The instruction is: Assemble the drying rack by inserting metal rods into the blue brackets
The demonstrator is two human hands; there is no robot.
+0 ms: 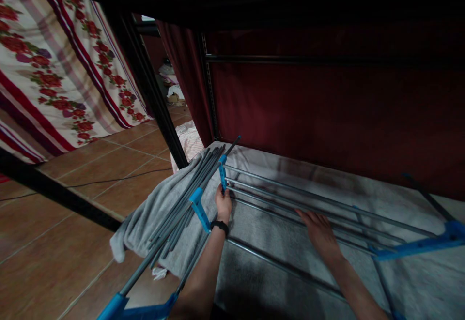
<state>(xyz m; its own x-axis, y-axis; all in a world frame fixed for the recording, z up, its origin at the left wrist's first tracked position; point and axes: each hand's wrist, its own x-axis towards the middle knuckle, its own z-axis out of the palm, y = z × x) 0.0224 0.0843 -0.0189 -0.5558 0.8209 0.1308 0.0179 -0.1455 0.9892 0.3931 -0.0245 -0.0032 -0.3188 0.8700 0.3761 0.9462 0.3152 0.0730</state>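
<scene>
Four bright blue brackets (pixel 421 244) show clearly, with four gray rods (pixel 276 183) running side by side over the gray blanket (pixel 250 271) and one front rod (pixel 261 257) nearer the body; the loose bundle (pixel 198 177) at left overlaps too much to count. The blanket drapes over the left edge toward the tiled floor (pixel 119 165); a strip of bedding separates the rods from the dark red cloth (pixel 327 112) behind. The left hand (pixel 223 203) reaches forward, its grip closed around the far-left bracket's (pixel 222 172) lower end. The right hand (pixel 319 230) lies palm down across the rods, fingers extended; whether it grips, I cannot tell.
</scene>
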